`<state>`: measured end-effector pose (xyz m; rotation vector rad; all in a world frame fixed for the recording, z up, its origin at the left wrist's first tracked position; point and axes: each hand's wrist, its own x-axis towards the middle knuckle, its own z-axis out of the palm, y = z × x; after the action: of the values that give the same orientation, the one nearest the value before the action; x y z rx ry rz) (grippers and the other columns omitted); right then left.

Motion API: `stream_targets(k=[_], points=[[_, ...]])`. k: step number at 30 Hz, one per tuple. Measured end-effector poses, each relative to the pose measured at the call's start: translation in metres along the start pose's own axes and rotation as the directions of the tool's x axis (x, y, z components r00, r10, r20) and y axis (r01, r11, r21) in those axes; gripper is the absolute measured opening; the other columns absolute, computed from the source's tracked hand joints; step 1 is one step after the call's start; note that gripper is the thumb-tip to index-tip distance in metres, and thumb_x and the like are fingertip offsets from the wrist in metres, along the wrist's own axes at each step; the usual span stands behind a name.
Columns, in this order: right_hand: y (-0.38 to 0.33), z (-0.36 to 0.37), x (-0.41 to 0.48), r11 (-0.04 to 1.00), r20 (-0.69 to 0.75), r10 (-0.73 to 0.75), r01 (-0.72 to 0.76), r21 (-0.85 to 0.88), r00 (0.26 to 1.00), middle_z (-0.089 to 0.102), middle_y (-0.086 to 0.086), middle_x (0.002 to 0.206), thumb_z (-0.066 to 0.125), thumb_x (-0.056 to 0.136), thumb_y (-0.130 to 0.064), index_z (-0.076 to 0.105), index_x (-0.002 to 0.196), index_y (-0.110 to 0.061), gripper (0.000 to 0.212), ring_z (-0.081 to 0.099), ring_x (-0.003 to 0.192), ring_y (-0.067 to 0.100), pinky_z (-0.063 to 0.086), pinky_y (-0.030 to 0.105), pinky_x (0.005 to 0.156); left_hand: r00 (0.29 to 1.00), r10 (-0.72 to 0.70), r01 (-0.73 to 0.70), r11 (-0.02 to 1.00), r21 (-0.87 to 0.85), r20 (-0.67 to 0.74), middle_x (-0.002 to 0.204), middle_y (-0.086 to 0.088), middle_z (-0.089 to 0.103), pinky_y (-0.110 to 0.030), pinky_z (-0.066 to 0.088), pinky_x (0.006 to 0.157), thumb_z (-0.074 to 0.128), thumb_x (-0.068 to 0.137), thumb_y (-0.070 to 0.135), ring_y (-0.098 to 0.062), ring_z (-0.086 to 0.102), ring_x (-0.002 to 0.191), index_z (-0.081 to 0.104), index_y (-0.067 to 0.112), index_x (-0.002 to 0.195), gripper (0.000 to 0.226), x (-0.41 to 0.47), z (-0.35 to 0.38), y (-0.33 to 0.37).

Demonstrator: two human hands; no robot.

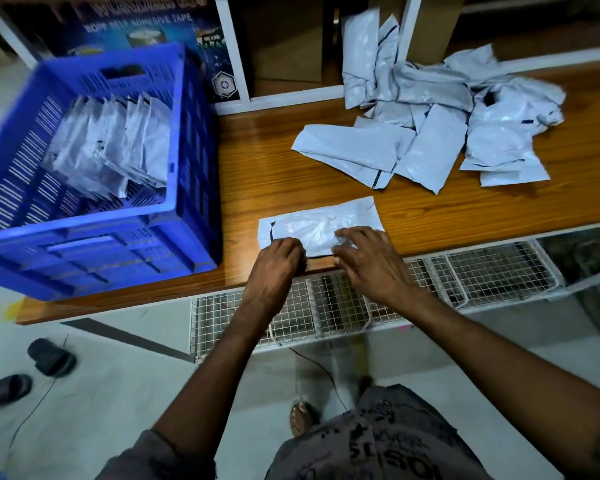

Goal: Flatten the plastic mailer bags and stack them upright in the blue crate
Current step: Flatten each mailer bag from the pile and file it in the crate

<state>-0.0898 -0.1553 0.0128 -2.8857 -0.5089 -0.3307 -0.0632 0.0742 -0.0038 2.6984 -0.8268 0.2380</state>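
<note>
A flat white mailer bag (321, 221) lies at the front edge of the wooden table (278, 174). My left hand (276, 268) pinches its near left edge with curled fingers. My right hand (371, 261) rests on its near right part with fingers spread, pressing it down. On the left, the blue crate (184, 109) holds several flattened mailers (115, 147) that stand leaning inside it. A loose heap of crumpled white mailers (440, 109) sits at the back right of the table.
A cardboard box printed with adhesive tape labels (146, 26) stands behind the crate. White shelf uprights (234, 53) rise behind the table. A wire mesh rack (413, 282) runs below the table front. Black sandals (51, 356) and a thin cable lie on the floor.
</note>
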Motion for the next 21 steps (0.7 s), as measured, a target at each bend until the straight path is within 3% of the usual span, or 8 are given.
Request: stream_targets(k=[4, 7, 10, 15, 18, 21], points=[[-0.005, -0.001, 0.002, 0.996, 0.0, -0.082, 0.082, -0.039, 0.997, 0.053, 0.002, 0.148, 0.067, 0.093, -0.039, 0.061, 0.134, -0.023, 0.045, 0.046, 0.136, 0.025, 0.041, 0.047, 0.106, 0.995, 0.011, -0.009, 1.0, 0.022, -0.101, 0.116, -0.004, 0.06, -0.04, 0.041, 0.089, 0.053, 0.091, 0.017, -0.026, 0.055, 0.105, 0.059, 0.016, 0.108, 0.019, -0.01, -0.006, 0.006], [-0.007, 0.002, 0.003, 0.987, -0.102, -0.152, 0.146, -0.06, 0.983, 0.067, 0.006, 0.132, 0.076, 0.089, -0.017, 0.071, 0.124, -0.015, 0.036, 0.06, 0.124, 0.029, 0.05, 0.043, 0.096, 0.985, 0.017, -0.008, 0.999, 0.051, -0.174, 0.123, -0.006, 0.063, -0.039, 0.037, 0.097, 0.052, 0.093, 0.016, -0.026, 0.057, 0.115, 0.062, 0.015, 0.117, 0.026, -0.018, -0.018, 0.013], [-0.007, -0.006, 0.003, 0.986, -0.248, -0.165, 0.161, -0.039, 0.955, 0.073, 0.008, 0.121, 0.075, 0.086, -0.003, 0.073, 0.12, -0.011, 0.035, 0.068, 0.111, 0.028, 0.056, 0.04, 0.086, 0.962, -0.005, 0.014, 0.999, 0.032, -0.273, 0.131, -0.01, 0.064, -0.043, 0.042, 0.101, 0.049, 0.099, 0.014, -0.03, 0.059, 0.122, 0.065, 0.009, 0.124, 0.03, -0.02, -0.045, 0.02], [-0.007, -0.047, 0.014, 0.984, -0.426, -0.175, 0.146, -0.101, 0.888, 0.075, 0.012, 0.109, 0.061, 0.101, -0.013, 0.072, 0.116, -0.006, 0.02, 0.072, 0.097, 0.028, 0.057, 0.04, 0.077, 0.796, -0.145, 0.149, 0.988, -0.042, -0.588, 0.13, -0.014, 0.064, -0.043, 0.046, 0.101, 0.056, 0.1, 0.0, -0.032, 0.06, 0.119, 0.064, 0.002, 0.128, 0.029, -0.022, -0.1, 0.023], [-0.024, -0.073, 0.029, 0.997, -0.552, -0.063, 0.081, 0.009, 0.831, 0.076, 0.009, 0.097, 0.057, 0.103, -0.018, 0.075, 0.106, -0.007, 0.021, 0.072, 0.086, 0.024, 0.055, 0.036, 0.068, 0.72, -0.201, 0.214, 0.975, -0.063, -0.664, 0.125, -0.015, 0.065, -0.044, 0.047, 0.099, 0.054, 0.099, 0.0, -0.034, 0.06, 0.115, 0.064, 0.003, 0.126, 0.029, -0.024, -0.133, 0.011], [-0.049, -0.1, 0.048, 0.989, -0.582, 0.046, 0.044, 0.139, 0.812, 0.075, 0.005, 0.092, 0.06, 0.1, -0.019, 0.073, 0.104, -0.011, 0.016, 0.07, 0.081, 0.02, 0.047, 0.028, 0.064, 0.669, -0.217, 0.262, 0.964, -0.048, -0.711, 0.12, -0.012, 0.066, -0.044, 0.046, 0.097, 0.054, 0.102, 0.005, -0.034, 0.06, 0.111, 0.064, 0.007, 0.124, 0.025, -0.024, -0.168, -0.011]])
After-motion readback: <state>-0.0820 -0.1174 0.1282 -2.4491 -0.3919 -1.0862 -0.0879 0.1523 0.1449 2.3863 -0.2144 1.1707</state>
